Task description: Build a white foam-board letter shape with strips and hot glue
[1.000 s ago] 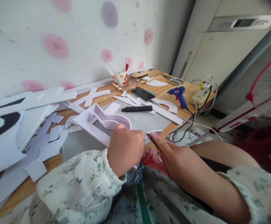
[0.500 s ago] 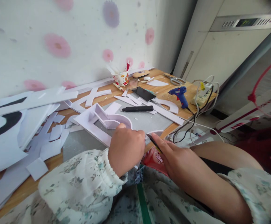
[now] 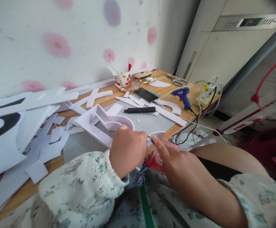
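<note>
A white foam-board shape (image 3: pixel 92 128) with raised, curved side walls lies on the grey cutting mat (image 3: pixel 81 148) in front of me. My left hand (image 3: pixel 128 152) is closed at its near right end, and the fingertips are hidden beneath the fist. My right hand (image 3: pixel 176 160) grips a craft knife (image 3: pixel 150 138), its index finger stretched along the top. The blade points left, close beside my left hand at the white foam; I cannot tell whether it touches. A black pen-like tool (image 3: pixel 140 110) lies on the mat behind both hands.
White foam scraps (image 3: pixel 56 134) and cut letter sheets (image 3: pixel 5 133) cover the left side. A blue glue gun (image 3: pixel 182 96), phone (image 3: pixel 146 94), scissors (image 3: pixel 179 81) and paper cup (image 3: pixel 123 79) stand or lie farther back. Cables and a power strip (image 3: pixel 205 95) are at the table's right edge.
My right hand has shifted slightly and its index finger has straightened along the knife. Less of the knife shows now. My left hand stays almost in place.
</note>
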Demonstrator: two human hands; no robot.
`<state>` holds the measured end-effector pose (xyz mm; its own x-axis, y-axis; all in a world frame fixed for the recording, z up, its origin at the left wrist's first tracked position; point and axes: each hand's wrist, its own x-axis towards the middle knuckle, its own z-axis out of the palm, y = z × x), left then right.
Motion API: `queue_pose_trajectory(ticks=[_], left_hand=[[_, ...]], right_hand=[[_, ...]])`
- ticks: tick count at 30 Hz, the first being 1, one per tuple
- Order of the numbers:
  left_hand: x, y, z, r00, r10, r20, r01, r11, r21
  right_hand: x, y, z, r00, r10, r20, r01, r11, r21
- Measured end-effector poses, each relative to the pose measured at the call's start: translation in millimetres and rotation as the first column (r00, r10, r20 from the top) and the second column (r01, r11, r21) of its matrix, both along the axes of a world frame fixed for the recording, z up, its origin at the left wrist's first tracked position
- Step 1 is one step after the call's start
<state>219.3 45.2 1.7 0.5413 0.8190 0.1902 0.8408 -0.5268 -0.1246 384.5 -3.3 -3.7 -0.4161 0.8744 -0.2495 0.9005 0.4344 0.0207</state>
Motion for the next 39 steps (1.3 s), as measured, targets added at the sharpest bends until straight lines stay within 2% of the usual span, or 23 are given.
queue_pose_trajectory(ticks=[13,23,29,39], left_hand=[[-1.9,-0.2,1.3,0.999,-0.006,-0.032,0.004,0.998,-0.06],[-0.8,2.4,-1.0,0.999,-0.032,-0.025,0.032,0.999,0.002],[-1.1,1.2,-0.4,1.0,-0.015,-0.026,0.015,1.0,-0.001],[-0.5,1.0,-1.1,1.0,0.022,-0.023,-0.023,0.999,-0.029]], right_hand=[[-6.2,1.5,-11.5,0.999,-0.041,0.029,0.041,0.999,-0.002],[-7.9,2.4,-21.7,0.998,-0.045,-0.033,0.044,0.999,-0.012],[-9.5,7.2,-18.4,0.997,-0.073,-0.002,0.073,0.996,-0.041],[-0.5,16.5,-24.9,1.0,-0.008,-0.024,0.008,1.0,-0.001]])
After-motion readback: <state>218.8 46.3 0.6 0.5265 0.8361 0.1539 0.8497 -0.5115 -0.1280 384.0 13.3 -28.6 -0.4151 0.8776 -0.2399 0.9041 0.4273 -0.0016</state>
